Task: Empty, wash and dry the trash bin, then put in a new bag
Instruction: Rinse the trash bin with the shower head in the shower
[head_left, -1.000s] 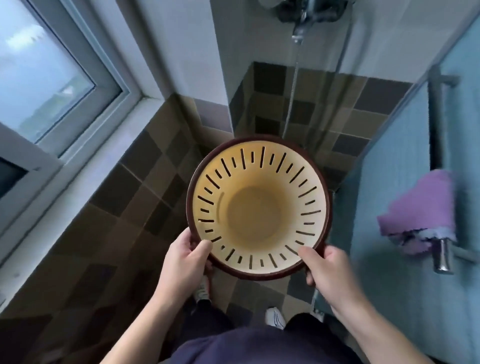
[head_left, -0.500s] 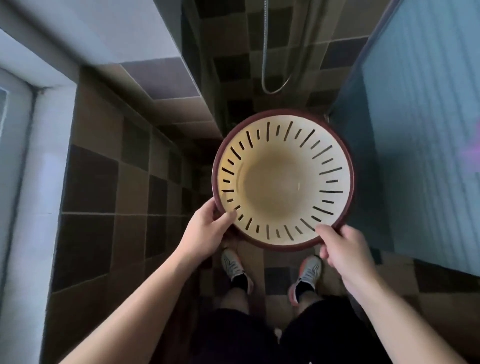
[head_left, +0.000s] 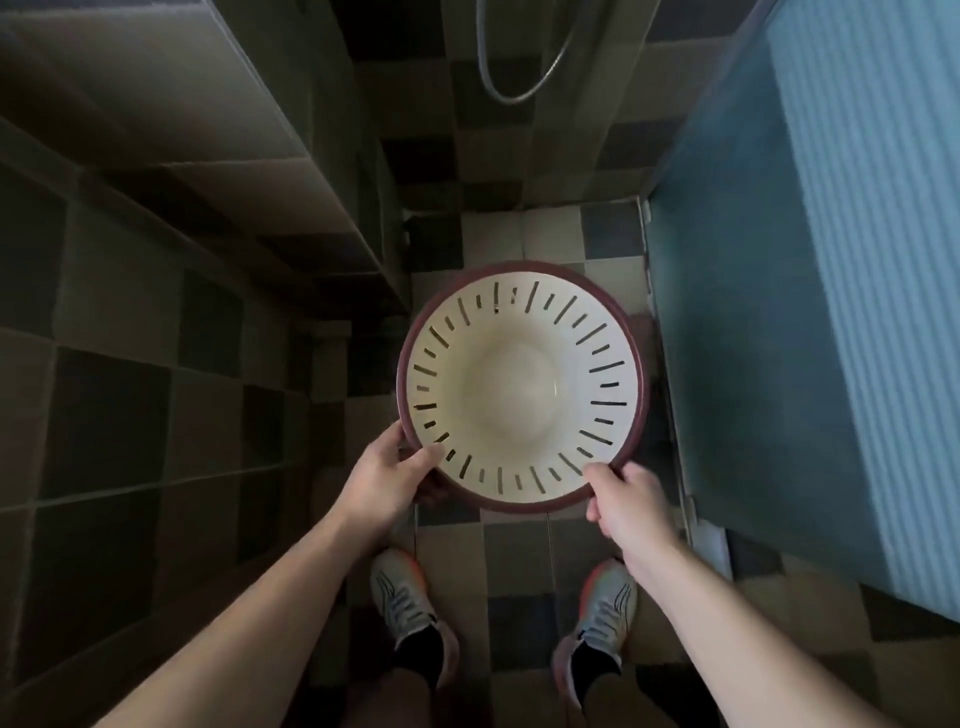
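Over the tiled shower floor (head_left: 530, 540), in the head view, the trash bin (head_left: 522, 387) hangs upright and empty, mouth toward the camera. The left hand (head_left: 387, 480) grips its near rim with the thumb inside; the right hand (head_left: 626, 499) pinches the rim opposite. A second ago it was at chest height by the window; it has come down toward the floor beneath the shower hose (head_left: 519, 67), probably for washing.

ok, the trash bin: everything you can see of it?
The trash bin is round, cream inside with a dark red-brown rim, looks like plastic. Dark slots ring the upper wall; the bottom is solid. No bag or trash inside. Held upright above the tiled floor, mouth toward the camera. The left hand and right hand grip the near rim, thumbs inside.
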